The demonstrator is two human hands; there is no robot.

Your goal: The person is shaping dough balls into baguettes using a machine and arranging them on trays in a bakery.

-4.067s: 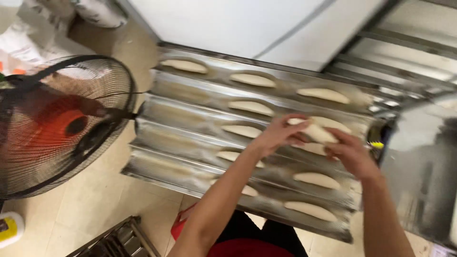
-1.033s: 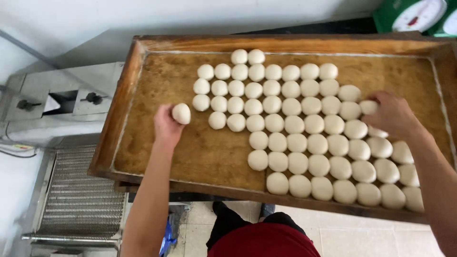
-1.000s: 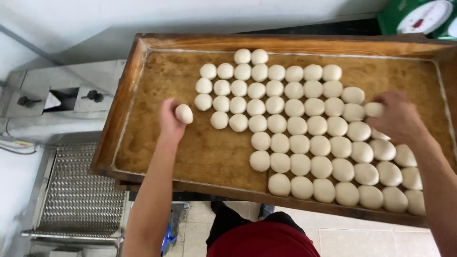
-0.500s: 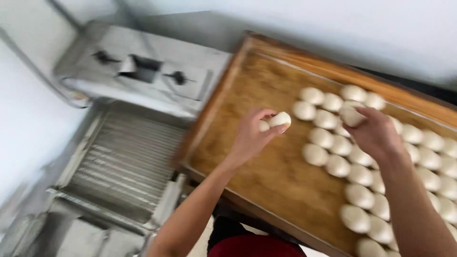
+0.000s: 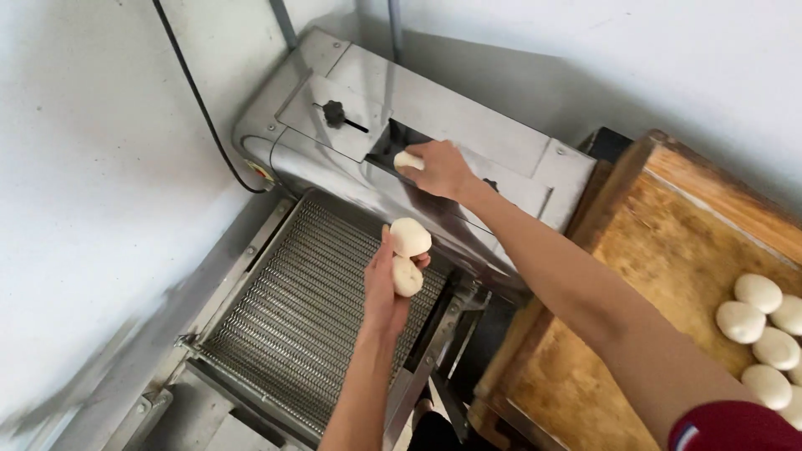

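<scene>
My left hand (image 5: 386, 288) is held upright over the wire-mesh conveyor (image 5: 309, 309) of a steel dough machine (image 5: 434, 108). It grips two round dough balls (image 5: 408, 250), one stacked above the other. My right hand (image 5: 439, 167) reaches across to the dark feed slot (image 5: 393, 144) on top of the machine and holds a dough ball (image 5: 407, 160) at its mouth. To the right stands a wooden tray (image 5: 635, 292) with several more dough balls (image 5: 760, 321) at its far right side.
A white wall lies left of and behind the machine, with a black cable (image 5: 196, 100) running down it. A black knob (image 5: 335, 114) sits on the machine's top plate. The machine's steel frame (image 5: 167, 401) extends toward the bottom left.
The view swung left from the wooden tray to the machine. Both hands carried dough balls off the tray; my right hand now sits at the feed slot, my left over the conveyor.
</scene>
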